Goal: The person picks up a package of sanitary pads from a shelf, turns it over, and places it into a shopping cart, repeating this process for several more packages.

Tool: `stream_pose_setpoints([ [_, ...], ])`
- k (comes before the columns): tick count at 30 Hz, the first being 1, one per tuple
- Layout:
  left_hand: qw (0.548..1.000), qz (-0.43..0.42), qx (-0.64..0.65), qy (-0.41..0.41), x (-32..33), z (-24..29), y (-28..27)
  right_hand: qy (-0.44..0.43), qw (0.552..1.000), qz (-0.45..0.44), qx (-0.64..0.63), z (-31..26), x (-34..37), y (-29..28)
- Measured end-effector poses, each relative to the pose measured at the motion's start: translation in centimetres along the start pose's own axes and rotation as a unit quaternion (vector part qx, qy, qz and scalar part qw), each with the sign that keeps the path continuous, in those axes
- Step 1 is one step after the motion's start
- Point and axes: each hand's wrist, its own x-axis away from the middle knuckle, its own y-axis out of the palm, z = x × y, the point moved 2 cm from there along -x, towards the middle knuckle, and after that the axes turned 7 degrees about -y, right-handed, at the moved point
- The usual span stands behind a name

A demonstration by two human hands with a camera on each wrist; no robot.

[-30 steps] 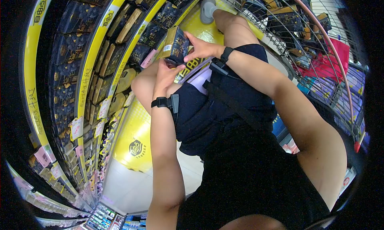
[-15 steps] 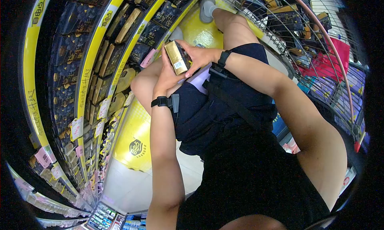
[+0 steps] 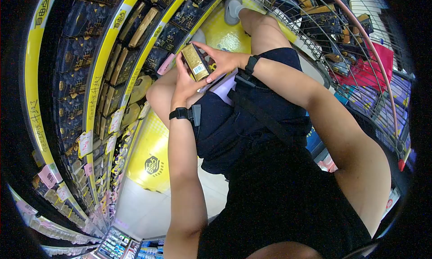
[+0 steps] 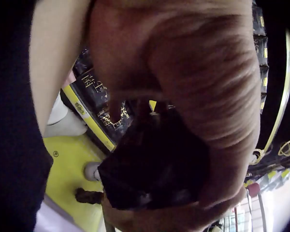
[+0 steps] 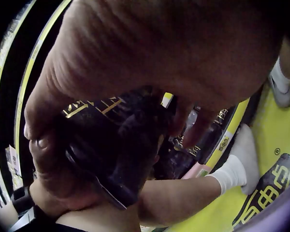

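Both hands grip one small box point(image 3: 195, 63), its gold side with a white barcode label facing up in the head view. The left hand point(image 3: 183, 82) holds its left and near side; the right hand point(image 3: 224, 60) has its thumb at the near corner and fingers over the far end. In the left wrist view the package point(image 4: 154, 164) is dark, under the left hand point(image 4: 203, 72). From the right wrist it shows as a dark, shiny package point(image 5: 116, 145) with gold characters, between the right hand point(image 5: 150, 53) and the other hand's fingers. Some fingertips are hidden behind it.
Shelves of dark and gold packages point(image 3: 74, 61) with yellow edge strips point(image 3: 100, 74) stand at the left. A wire cart point(image 3: 360, 56) at the upper right holds similar packages and a red bag point(image 3: 371, 70). Bent legs point(image 3: 265, 31) flank the hands above a yellow floor mat point(image 3: 150, 162).
The box has turned from its dark face to its gold side and moved slightly left with both hands. Both hands have shifted their hold around it.
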Motion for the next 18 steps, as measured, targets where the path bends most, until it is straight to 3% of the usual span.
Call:
stream_pose_setpoints([
  [4,0.997,0.031,-0.056,0.034,-0.3,-0.7,-0.1,-0.007,0.999,-0.036,0.002,0.0,0.1,-0.2],
  [8,0.996,0.061,0.056,0.034,-0.7,-1.6,-0.7,-0.009,0.999,-0.054,0.004,-0.2,0.2,0.2],
  [12,0.992,0.057,0.104,0.033,-0.3,-0.2,-0.2,-0.029,0.999,-0.037,0.013,0.3,0.0,1.0],
  [18,0.997,0.031,0.07,0.019,-0.2,0.3,-0.5,-0.031,0.999,-0.041,0.0,0.0,0.0,1.4],
])
